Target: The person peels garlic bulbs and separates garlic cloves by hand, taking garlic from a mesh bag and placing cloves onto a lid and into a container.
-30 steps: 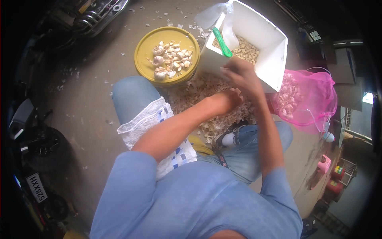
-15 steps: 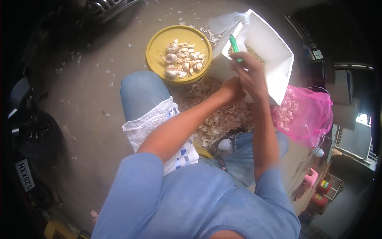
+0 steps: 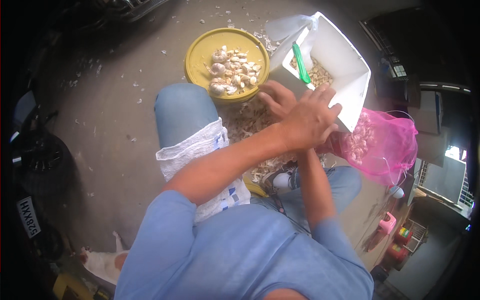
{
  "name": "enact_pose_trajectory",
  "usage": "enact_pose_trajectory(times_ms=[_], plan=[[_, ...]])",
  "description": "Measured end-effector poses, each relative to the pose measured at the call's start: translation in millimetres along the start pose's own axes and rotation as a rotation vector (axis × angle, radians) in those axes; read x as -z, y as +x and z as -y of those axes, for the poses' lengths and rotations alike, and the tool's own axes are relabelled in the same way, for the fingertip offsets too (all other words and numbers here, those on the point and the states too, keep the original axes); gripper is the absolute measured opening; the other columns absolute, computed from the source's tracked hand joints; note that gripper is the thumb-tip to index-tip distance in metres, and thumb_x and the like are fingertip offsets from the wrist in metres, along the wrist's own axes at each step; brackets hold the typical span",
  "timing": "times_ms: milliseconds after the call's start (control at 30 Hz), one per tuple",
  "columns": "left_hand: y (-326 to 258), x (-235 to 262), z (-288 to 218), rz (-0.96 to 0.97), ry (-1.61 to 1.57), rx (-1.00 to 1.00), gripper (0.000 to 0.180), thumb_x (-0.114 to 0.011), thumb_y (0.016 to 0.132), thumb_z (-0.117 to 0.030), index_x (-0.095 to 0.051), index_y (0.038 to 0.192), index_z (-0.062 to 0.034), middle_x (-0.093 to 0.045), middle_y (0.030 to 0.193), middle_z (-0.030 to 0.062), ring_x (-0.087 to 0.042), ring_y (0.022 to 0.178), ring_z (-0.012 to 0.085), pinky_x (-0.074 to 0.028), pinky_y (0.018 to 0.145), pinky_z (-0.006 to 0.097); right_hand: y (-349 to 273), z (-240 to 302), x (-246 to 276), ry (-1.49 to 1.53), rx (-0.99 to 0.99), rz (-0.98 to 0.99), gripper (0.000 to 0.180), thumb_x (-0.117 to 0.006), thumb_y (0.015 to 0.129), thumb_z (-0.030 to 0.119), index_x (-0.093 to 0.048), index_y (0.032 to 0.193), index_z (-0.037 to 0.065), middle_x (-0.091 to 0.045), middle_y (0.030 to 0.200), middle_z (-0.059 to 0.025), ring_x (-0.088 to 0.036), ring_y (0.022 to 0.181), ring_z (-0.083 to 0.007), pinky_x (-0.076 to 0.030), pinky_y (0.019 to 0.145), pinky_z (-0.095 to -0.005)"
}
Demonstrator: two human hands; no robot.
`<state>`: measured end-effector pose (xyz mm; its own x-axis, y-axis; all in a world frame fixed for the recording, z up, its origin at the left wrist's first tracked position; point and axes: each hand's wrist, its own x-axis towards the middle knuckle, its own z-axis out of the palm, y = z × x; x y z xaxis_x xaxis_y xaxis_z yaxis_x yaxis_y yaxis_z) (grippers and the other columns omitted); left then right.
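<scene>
Left hand (image 3: 309, 121): spread open, over right wrist
Right hand (image 3: 280, 98): half-curled, can't tell grip
Risk: green tool (image 3: 301, 62) could fall into bin (image 3: 345, 65) if knuckles bump it

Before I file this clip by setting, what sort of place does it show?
Probably a home garage or similar space: a vehicle number plate shows at the left, a pink stool stands at the right, and garlic skins lie on the bare floor.
</scene>
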<state>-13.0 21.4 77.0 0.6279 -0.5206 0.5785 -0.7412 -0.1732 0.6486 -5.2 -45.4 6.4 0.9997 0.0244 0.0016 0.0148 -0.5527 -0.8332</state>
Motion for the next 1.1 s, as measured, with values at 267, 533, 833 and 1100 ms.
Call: enact_pose_trajectory(times_ms=[267, 533, 833, 1100], plan=[[-4.5, 2.8, 19.9, 0.132, 0.352, -0.102, 0.018, -0.072, 0.074, -0.014, -0.069, 0.086, -0.0017, -0.064, 0.097, 0.0147, -0.066, 0.098, 0.0306, -0.050, 0.082, 0.045, 92.6, -23.4, -57.1, -0.582, 0.394, 0.056, 0.019, -0.074, 0.084, 0.016, -0.072, 0.099, 0.005, -0.066, 0.098, -0.0196, -0.062, 0.094, -0.0411, -0.050, 0.083, -0.0505], [-3.0, 9.7, 16.0, 0.150, 0.390, -0.129, 0.018, -0.070, 0.075, -0.014, -0.071, 0.087, -0.0007, -0.065, 0.093, 0.0141, -0.069, 0.085, 0.0289, -0.052, 0.080, 0.045, 115.3, -44.0, -77.4, -0.520, 0.275, 0.099, 0.019, -0.069, 0.089, 0.019, -0.072, 0.097, 0.002, -0.070, 0.093, -0.0180, -0.069, 0.084, -0.0331, -0.054, 0.077, -0.0452], [-3.8, 10.1, 19.9, 0.212, 0.191, -0.144, 0.018, -0.071, 0.073, -0.012, -0.070, 0.085, 0.0008, -0.065, 0.098, 0.0171, -0.072, 0.079, 0.0285, -0.054, 0.075, 0.041, 39.7, -17.2, 20.0, -0.766, -0.021, 0.258, 0.021, -0.071, 0.088, 0.015, -0.073, 0.104, 0.002, -0.074, 0.099, -0.0154, -0.071, 0.091, -0.0309, -0.055, 0.082, -0.0395], [-6.8, 5.4, 8.1, 0.145, 0.291, -0.296, 0.009, -0.067, 0.077, -0.013, -0.067, 0.078, -0.0044, -0.062, 0.106, 0.0165, -0.071, 0.069, 0.0197, -0.053, 0.070, 0.037, 51.6, -32.2, -20.7, -0.477, 0.164, 0.240, 0.040, -0.067, 0.086, 0.015, -0.063, 0.125, 0.007, -0.061, 0.129, -0.0161, -0.065, 0.109, -0.0397, -0.053, 0.091, -0.0486]])
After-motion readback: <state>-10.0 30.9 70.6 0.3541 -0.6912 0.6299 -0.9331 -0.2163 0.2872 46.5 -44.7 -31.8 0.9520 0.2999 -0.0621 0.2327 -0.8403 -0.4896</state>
